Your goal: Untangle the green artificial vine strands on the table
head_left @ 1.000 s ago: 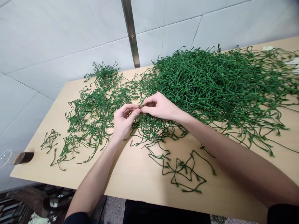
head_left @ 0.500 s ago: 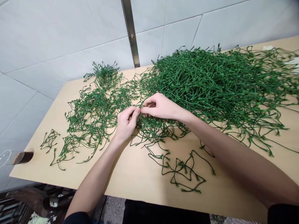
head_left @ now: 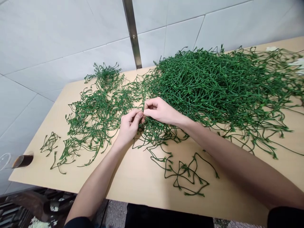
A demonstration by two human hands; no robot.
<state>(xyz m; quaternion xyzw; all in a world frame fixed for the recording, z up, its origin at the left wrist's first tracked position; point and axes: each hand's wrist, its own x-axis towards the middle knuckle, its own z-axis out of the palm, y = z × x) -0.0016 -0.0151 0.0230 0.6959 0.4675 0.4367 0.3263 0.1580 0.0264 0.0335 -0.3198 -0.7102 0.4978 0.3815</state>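
Note:
My left hand (head_left: 130,126) and my right hand (head_left: 158,110) meet fingertip to fingertip above the table (head_left: 140,180). A green stem (head_left: 143,97) rises from between the pinched fingers; both hands appear closed on it. Their fingertips partly hide its lower part. Just to the right lies a large heap of green stems (head_left: 213,82). A looser, thinner spread of green stems (head_left: 95,110) covers the left part of the tabletop. Nearer the front, a few separate stems (head_left: 190,174) lie tangled below my right forearm.
At the table's left edge is a clear cup with dark liquid (head_left: 23,161). A metal strip (head_left: 133,34) runs down the tiled wall (head_left: 71,28) behind the table. White pieces (head_left: 299,63) lie at the far right. A dark slatted thing (head_left: 47,202) shows at lower left.
My right hand has shifted slightly down, its fingers changing pose. A stem now stands up between the fingertips, where it was not clearly visible before.

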